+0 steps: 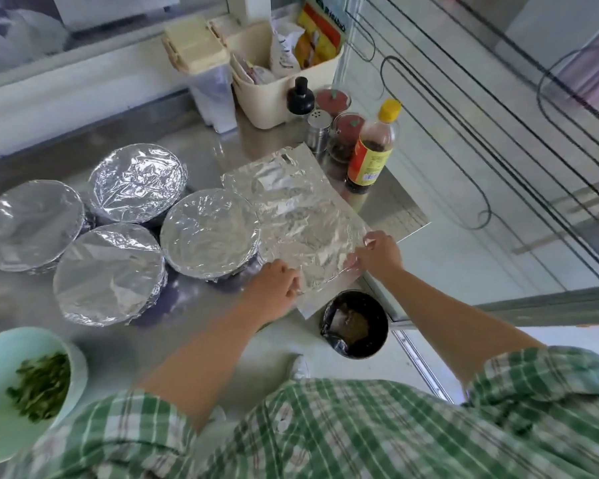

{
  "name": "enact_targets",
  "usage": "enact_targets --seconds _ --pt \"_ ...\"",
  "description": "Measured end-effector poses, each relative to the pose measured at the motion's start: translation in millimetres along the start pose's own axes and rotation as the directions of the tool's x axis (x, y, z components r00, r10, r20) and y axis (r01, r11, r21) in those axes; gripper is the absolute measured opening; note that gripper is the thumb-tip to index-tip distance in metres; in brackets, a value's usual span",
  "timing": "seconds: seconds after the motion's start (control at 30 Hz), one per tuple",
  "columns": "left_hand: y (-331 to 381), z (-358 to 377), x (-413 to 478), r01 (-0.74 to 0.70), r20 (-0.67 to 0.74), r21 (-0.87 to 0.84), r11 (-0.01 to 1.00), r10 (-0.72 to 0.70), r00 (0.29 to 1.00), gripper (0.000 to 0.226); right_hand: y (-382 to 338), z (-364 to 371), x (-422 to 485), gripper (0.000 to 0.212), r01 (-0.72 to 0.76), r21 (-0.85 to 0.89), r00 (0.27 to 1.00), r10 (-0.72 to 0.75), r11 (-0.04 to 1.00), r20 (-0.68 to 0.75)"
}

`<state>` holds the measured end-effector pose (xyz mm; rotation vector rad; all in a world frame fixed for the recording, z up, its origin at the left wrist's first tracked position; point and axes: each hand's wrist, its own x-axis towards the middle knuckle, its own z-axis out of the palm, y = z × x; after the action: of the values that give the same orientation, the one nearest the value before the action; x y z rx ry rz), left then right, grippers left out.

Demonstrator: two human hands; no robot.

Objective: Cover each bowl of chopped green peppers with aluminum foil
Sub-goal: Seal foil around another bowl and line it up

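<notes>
Steel bench (194,140): four foil-covered bowls (208,233) sat clustered at 10 o'clock. The loose foil sheet (291,209) lay at their 3 o'clock. The left hand (274,288) and right hand (379,254) each pinched its near edge. The uncovered pepper bowl (0,375) sat at 8 o'clock.

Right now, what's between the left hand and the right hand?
Only the loose foil sheet. Its near edge runs from the left hand to the right hand, and both hands grip it. The head view shows this.
</notes>
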<state>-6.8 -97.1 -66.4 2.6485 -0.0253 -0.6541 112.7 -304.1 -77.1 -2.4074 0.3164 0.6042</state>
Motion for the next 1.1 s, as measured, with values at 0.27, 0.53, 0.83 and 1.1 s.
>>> enact_targets --seconds 0.27,0.53,0.83,1.1 --pt "2.4 5.5 5.5 0.017 -0.074 0.043 0.999 -0.014 0.997 0.015 -2.0 0.1 2.8 0.051 0.002 -0.024 1.000 -0.002 1.000 -0.021" --pt "19.0 13.2 21.6 0.050 -0.170 0.192 0.980 -0.017 0.985 0.048 1.6 -7.0 6.4 0.043 -0.022 0.131 0.999 0.016 0.991 0.050" --pt "25.3 10.5 28.9 0.095 -0.203 0.255 0.962 -0.042 0.978 0.052 2.5 -9.1 7.1 0.023 -0.027 0.157 1.000 0.028 0.987 -0.005" --pt "24.7 11.8 27.2 0.068 -0.209 0.260 0.963 -0.013 0.978 0.040 -1.2 -14.7 11.7 0.023 -0.245 0.436 0.957 0.145 0.866 0.251"
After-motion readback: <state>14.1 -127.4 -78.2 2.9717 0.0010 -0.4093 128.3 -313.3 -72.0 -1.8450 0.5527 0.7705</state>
